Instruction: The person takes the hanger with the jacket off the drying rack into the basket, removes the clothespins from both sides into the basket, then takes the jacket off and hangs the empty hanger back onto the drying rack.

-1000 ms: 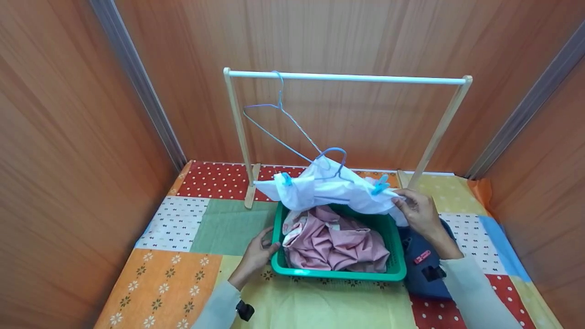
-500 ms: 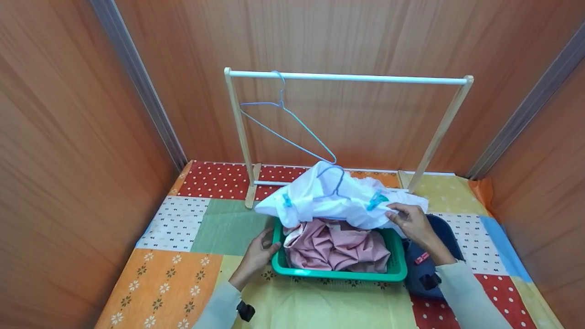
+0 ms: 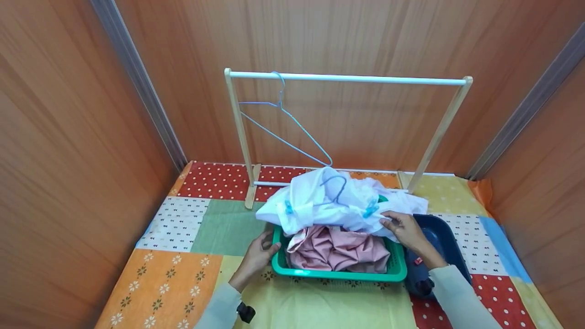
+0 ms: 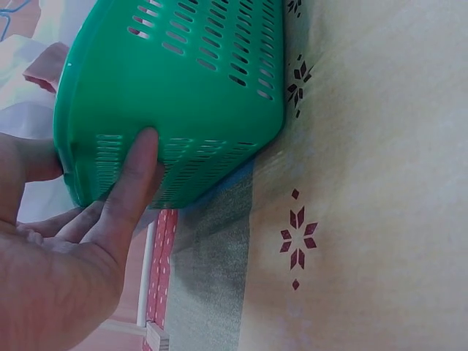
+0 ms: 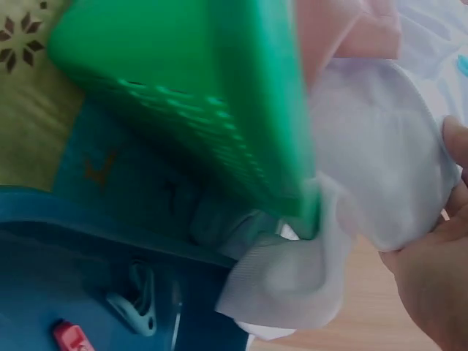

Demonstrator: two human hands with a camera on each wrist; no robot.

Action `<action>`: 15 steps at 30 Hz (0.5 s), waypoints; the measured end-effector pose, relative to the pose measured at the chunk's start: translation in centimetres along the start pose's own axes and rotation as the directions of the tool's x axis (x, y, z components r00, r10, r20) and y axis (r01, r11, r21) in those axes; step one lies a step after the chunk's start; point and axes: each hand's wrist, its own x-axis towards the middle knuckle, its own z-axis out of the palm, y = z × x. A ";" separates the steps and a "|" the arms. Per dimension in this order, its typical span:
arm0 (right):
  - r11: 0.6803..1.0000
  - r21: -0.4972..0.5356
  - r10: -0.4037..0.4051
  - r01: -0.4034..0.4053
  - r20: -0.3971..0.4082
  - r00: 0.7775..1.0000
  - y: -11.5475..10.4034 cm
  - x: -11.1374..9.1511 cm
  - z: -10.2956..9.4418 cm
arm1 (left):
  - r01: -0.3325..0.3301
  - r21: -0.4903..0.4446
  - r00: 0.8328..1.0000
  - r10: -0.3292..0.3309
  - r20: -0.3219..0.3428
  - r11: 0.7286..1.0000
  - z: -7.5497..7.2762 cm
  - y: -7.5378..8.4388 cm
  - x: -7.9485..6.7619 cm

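Observation:
My left hand (image 3: 257,256) grips the left wall of a green plastic basket (image 3: 338,274). In the left wrist view its fingers (image 4: 131,175) lie along the slotted outside, with the thumb at the rim. Crumpled pink cloth (image 3: 338,251) fills the basket's near part. White cloth (image 3: 299,194) lies bunched over the back, spilling past the rim. Two light-blue clothespins (image 3: 370,209) are on it, and a blue hanger's hook (image 3: 343,185) rises between them. My right hand (image 3: 406,230) pinches the white cloth near its right end; in the right wrist view the fabric (image 5: 373,146) hangs beside the basket.
Behind stands a wooden rack with a white bar (image 3: 347,77), a bare blue hanger (image 3: 305,130) hooked at its left. A navy tray (image 3: 452,242) right of the basket holds a red clothespin (image 5: 72,336) and a bluish one (image 5: 137,300). Patchwork cloth (image 3: 228,228) covers the table between wood panels.
My right hand has brought the white cloth with its clipped hanger lower and nearer, down onto the basket, covering more of the pink cloth. My left hand stays at the basket.

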 end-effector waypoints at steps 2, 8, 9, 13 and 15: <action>1.000 -0.020 0.019 -0.018 0.009 1.000 0.3 -0.1 0.2 | -0.012 -0.009 1.000 0.012 0.002 1.000 0.0 0.0 0.0; 0.998 -0.034 0.050 -0.049 0.025 0.998 0.7 -0.1 0.7 | -0.082 0.076 0.995 0.086 -0.054 0.994 0.2 -0.1 -0.3; 0.998 -0.029 0.050 -0.049 0.028 0.998 0.6 -0.1 0.7 | -0.089 0.105 0.993 0.097 -0.071 0.990 0.2 -0.2 -0.4; 0.999 -0.014 0.045 -0.045 0.042 0.998 0.8 -0.1 1.0 | -0.067 0.193 0.985 0.095 -0.141 0.979 0.1 -0.4 -0.8; 0.999 -0.005 0.050 -0.050 0.042 0.998 0.9 -0.2 1.0 | -0.047 0.204 0.981 0.084 -0.173 0.978 0.0 -0.3 -0.9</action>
